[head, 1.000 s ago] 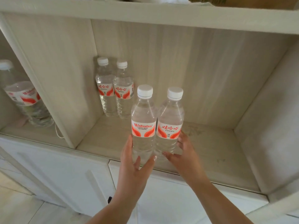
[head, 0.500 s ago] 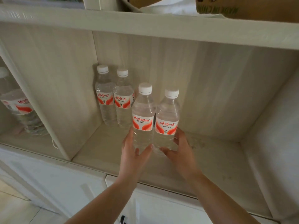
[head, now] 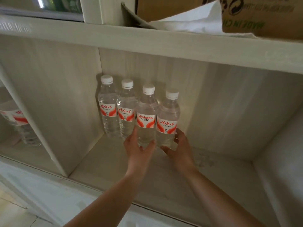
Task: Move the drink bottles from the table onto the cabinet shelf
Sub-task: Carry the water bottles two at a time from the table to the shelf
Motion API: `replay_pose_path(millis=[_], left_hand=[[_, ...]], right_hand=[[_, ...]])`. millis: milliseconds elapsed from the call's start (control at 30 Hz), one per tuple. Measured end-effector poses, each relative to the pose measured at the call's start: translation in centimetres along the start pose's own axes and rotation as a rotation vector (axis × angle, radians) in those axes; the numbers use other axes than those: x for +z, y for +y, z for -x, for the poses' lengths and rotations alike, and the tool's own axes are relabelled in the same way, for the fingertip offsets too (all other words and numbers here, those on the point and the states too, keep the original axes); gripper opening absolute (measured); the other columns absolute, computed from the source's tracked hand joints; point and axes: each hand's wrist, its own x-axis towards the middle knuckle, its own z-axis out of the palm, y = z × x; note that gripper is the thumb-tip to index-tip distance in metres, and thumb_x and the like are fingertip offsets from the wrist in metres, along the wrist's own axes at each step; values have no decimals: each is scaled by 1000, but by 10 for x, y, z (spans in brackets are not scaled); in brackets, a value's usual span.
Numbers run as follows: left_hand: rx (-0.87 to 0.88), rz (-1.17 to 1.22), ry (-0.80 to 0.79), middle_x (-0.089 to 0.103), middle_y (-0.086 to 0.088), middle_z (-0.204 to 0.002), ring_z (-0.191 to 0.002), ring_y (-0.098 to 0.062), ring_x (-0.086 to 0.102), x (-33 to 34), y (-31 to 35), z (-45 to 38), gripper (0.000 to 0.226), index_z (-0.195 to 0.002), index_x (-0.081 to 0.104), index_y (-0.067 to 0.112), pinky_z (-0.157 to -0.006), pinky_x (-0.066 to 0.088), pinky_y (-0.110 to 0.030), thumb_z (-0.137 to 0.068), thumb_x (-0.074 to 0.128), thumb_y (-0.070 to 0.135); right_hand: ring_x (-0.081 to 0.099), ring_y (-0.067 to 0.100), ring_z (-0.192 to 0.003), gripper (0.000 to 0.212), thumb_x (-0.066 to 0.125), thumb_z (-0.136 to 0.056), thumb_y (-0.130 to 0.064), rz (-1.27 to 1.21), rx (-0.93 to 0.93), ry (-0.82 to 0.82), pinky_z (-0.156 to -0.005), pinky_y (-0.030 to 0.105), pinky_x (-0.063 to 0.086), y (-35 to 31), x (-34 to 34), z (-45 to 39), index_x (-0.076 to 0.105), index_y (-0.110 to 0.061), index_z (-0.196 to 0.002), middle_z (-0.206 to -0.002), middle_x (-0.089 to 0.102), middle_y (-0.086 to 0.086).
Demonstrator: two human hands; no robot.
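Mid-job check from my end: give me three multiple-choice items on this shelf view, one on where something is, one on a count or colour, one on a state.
1. Where is the cardboard box?
A. on the board above the bottles
B. on the floor
C. beside the bottles in their compartment

2. How many bottles stand in the middle compartment?
A. two
B. four
C. six

3. What is the left hand doing?
A. hanging idle
B. gripping the Wahaha-label bottle
C. twisting a cap

Answers:
1 A: the box sits on top of the upper board.
2 B: four white-capped bottles stand in a row.
3 B: its fingers and thumb wrap that bottle's base, while the right hand holds the rightmost bottle.
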Motion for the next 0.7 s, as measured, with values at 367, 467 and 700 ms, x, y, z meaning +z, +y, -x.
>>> replay_pose_path(millis=[367, 467, 700], left_hand=[[21, 114, 94, 59, 9, -112, -99, 18, 55, 10, 5, -9, 51, -100, 57, 39, -68, 45, 0, -74, 75, 0], [6, 95, 97, 60, 0, -122, -116, -5, 55, 10, 1, -11, 50, -111, 59, 32, -77, 47, -9, -73, 77, 5], [-5, 127, 28, 55, 23, -110, -100, 20, 51, 4, 15, 5, 46, -102, 53, 44, -81, 43, -10, -78, 75, 10]], right_hand=[[52, 6, -113, 76, 78, -71, -35, 0, -30, 52, -90, 20, 41, 3, 4, -9, 38, -34, -136, -125, 50, -10], [52, 4, -113, 77, 78, -71, -36, -8, -33, 48, -92, 21, 43, 3, 4, -9, 37, -34, -136, -128, 51, -10], [44, 7, -127, 89, 79, -69, -36, -1, 44, -19, -100, 27, 39, -1, -4, -1, 29, -34, -143, -139, 46, -10]])
